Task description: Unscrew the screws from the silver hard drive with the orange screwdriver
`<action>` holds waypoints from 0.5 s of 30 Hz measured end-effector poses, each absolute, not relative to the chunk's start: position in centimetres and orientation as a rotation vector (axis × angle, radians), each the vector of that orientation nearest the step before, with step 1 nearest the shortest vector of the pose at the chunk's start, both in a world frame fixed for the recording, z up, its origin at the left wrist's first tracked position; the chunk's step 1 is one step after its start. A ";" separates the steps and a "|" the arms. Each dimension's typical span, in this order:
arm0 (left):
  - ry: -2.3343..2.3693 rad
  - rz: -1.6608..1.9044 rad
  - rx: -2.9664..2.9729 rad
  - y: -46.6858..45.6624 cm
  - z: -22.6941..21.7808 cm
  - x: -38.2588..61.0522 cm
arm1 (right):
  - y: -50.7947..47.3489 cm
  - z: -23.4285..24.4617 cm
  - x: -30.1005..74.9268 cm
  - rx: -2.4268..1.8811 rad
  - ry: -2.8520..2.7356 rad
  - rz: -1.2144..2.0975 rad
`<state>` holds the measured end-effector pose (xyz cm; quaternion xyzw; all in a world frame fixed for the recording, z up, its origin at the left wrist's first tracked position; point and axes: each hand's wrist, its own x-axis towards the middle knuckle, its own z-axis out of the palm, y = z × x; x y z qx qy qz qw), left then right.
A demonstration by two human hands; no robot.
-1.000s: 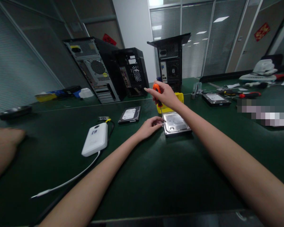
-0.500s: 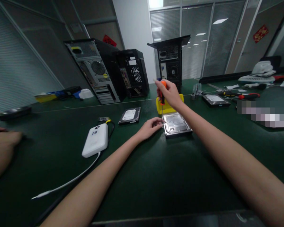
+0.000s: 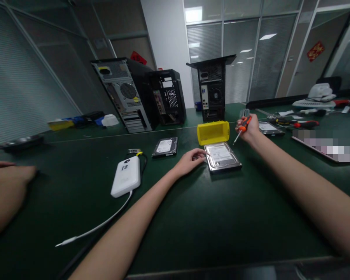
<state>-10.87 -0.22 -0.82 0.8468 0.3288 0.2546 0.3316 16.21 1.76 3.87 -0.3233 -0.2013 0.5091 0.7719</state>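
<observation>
A silver hard drive lies flat on the green table with its label facing up. My left hand rests at its left edge, fingers curled in and gripping that side. To the right of the drive, my right hand is wrapped round an orange-and-black screwdriver. The metal shaft slants down to the left, its tip off the drive. Directly behind the drive stands an open yellow box. A second hard drive lies left of my left hand.
A white power bank with a cable lies at left. Computer cases and a black tower stand at the back. Another drive and red-handled pliers lie at right. Another person's hand is at far left.
My right hand has lifted the screwdriver off the drive and moved right and down, turning the shaft from vertical to slanted. My left hand stays at the drive's edge.
</observation>
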 end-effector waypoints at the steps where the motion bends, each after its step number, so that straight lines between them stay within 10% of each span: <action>1: 0.853 0.667 2.214 -0.2 -0.8 -11.0 | 1.3 2.9 16.9 -0.729 -0.412 1.135; 15: 0.922 0.640 2.480 -0.1 -0.4 -12.5 | -0.7 -2.9 20.3 -0.792 -0.520 1.133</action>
